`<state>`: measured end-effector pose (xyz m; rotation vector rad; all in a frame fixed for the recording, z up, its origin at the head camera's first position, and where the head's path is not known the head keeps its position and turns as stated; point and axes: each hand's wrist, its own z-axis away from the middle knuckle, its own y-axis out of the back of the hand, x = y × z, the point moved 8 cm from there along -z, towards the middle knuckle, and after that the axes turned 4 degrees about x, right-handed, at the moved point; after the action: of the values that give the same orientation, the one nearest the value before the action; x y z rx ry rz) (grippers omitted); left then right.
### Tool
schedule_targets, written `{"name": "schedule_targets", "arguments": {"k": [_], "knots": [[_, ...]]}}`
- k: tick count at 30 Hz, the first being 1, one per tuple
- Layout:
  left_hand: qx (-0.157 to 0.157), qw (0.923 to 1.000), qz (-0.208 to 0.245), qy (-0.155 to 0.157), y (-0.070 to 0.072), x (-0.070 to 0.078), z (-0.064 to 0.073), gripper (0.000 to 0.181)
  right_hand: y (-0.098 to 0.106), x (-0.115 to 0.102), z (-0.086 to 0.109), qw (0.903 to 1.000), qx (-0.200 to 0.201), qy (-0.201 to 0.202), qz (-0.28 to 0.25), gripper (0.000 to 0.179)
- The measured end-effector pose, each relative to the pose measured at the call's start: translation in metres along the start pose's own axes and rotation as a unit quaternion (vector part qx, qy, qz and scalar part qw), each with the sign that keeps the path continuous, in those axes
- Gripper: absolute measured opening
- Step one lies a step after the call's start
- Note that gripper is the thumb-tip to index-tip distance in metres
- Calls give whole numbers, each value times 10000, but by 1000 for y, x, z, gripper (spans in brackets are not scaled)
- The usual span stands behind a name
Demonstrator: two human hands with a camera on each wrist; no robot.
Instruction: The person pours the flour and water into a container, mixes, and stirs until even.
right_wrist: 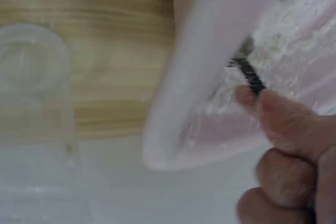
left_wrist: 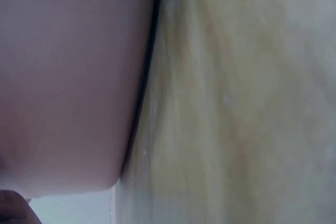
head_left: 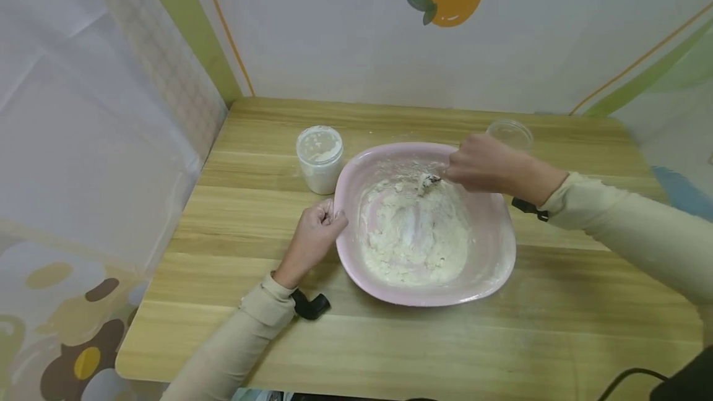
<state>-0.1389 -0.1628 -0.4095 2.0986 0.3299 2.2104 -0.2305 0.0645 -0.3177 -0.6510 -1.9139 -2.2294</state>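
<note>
A pink basin (head_left: 496,274) stands on the wooden table, with pale, lumpy flour dough (head_left: 390,255) spread over its bottom. My left hand (head_left: 316,232) grips its left rim between thumb and fingers. Over the far right rim, my right hand (head_left: 483,164) holds a dark-handled utensil (right_wrist: 252,78) between thumb and fingers. Its working end reaches into the dough and is coated in it, so its shape is hidden. In the left wrist view the basin's outer wall (left_wrist: 68,77) fills the left side, with a bit of finger (left_wrist: 16,208) in the lower corner.
Just left of the basin, a clear jar (head_left: 320,166) holds white flour. A clear, see-through container (head_left: 509,132) stands behind the right hand. The wall (head_left: 345,48) rises at the table's back edge, and a black cable (head_left: 629,373) lies at the front right.
</note>
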Motion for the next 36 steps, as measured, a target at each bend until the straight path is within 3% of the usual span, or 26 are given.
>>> {"name": "schedule_targets", "arguments": {"k": [7, 11, 13, 15, 18, 20, 21, 22, 24, 25, 27, 32, 36], "knots": [[247, 9994, 211, 73, -2, -2, 1, 15, -6, -6, 9, 9952, -439, -472, -737, 29], [317, 9993, 202, 55, -1, -3, 2, 18, -8, -13, 14, 9766, -1139, -738, -1667, 27], [332, 9993, 173, 59, 0, -4, 2, 18, -10, -19, 16, 9566, -1549, -830, -2325, 28], [338, 9993, 151, 64, 0, -5, 3, 19, -12, -29, 18, 9294, -1962, -788, -3026, 30], [332, 9992, 191, 100, 0, -6, 2, 15, -16, -49, 17, 8759, -2356, -577, -4171, 33], [304, 9992, 225, 111, 0, -7, 2, 15, -18, -61, 13, 8387, -2412, -490, -4858, 31], [286, 9992, 245, 118, -1, -7, 1, 15, -18, -65, 10, 8247, -2358, -459, -5120, 28], [263, 9992, 271, 119, -1, -7, 1, 14, -19, -69, 6, 8118, -2279, -487, -5355, 28], [229, 9992, 296, 106, -2, -7, 0, 15, -19, -73, -2, 8034, -1975, -577, -5587, 26], [202, 9994, 278, 88, -3, -7, -1, 18, -20, -74, -6, 8025, -1848, -651, -5636, 27], [136, 9995, 265, 56, -4, -7, -1, 23, -20, -74, -13, 8113, -1572, -839, -5568, 27], [14, 9997, 237, 24, -5, -9, 0, 30, -24, -63, -22, 8477, -1016, -1537, -4975, 27], [20, 9997, 235, 34, -5, -12, 1, 27, -23, -46, -19, 8848, -850, -2013, -4116, 32]]}}
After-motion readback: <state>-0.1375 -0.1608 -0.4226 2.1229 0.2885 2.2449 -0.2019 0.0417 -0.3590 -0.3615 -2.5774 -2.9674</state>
